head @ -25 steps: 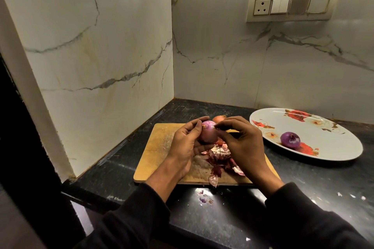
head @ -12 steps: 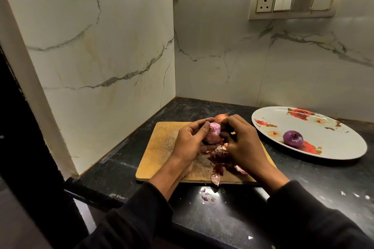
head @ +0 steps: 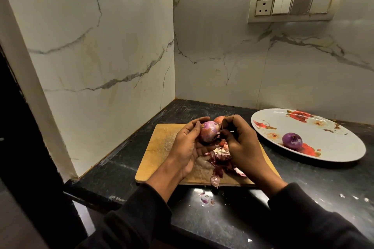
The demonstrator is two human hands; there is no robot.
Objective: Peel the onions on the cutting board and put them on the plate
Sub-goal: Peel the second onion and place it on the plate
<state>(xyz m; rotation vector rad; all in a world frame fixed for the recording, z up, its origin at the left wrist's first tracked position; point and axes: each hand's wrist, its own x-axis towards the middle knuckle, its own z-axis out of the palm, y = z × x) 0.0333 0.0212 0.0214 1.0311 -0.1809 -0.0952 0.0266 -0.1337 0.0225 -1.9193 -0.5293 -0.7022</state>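
i cradle the half-skinned onion point(head: 209, 131) in my left hand point(head: 187, 147), fingers curled round it, while my right hand point(head: 240, 143) pinches a strip of skin at its side. one peeled onion point(head: 292, 140) sits on the plate point(head: 334, 147) off to my right; another unpeeled onion point(head: 219, 119) waits just beyond my fingers, so i judge roughly a third done

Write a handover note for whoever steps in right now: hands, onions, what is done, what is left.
Left hand holds the half-peeled onion above the cutting board.
Right hand pinches skin at its side.
Done: one peeled onion lies on the plate.
Left: finish this one and plate it; another unpeeled onion waits behind the hands.
Peels lie piled on the board.
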